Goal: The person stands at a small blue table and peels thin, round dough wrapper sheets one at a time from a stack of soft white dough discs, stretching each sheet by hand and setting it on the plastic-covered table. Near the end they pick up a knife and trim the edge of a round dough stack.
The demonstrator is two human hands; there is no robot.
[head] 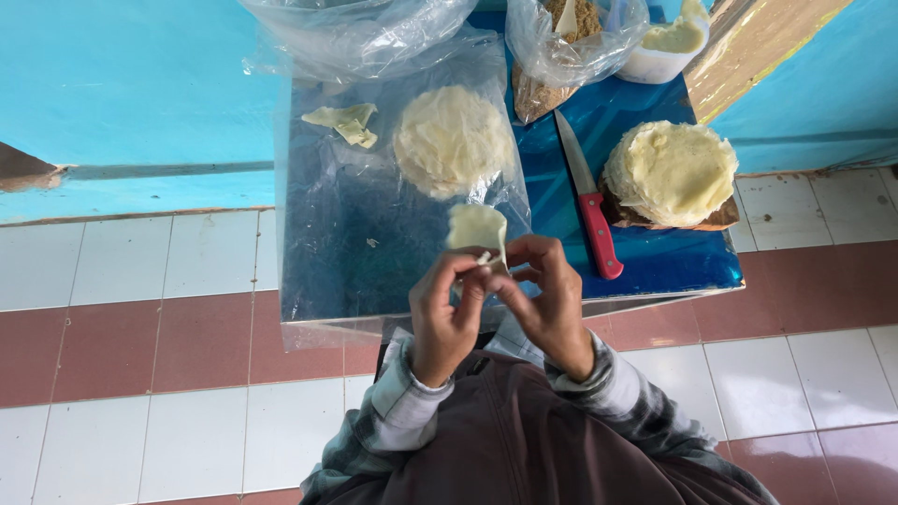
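Note:
My left hand [447,313] and my right hand [544,295] meet just over the near edge of a small blue table [655,266]. Together their fingertips pinch a thin pale dough sheet [475,228], which stands up from the fingers. Beyond it, a round stack of the same pale sheets [453,140] lies on clear plastic film [355,234] that covers the table's left half. A few crumpled scraps of dough [347,122] lie to the left of that stack.
A red-handled knife [589,201] lies right of my hands. A second, thicker stack of sheets [670,172] sits at the table's right. Plastic bags [561,47] and a white bowl [666,47] stand at the back. Tiled floor surrounds the table.

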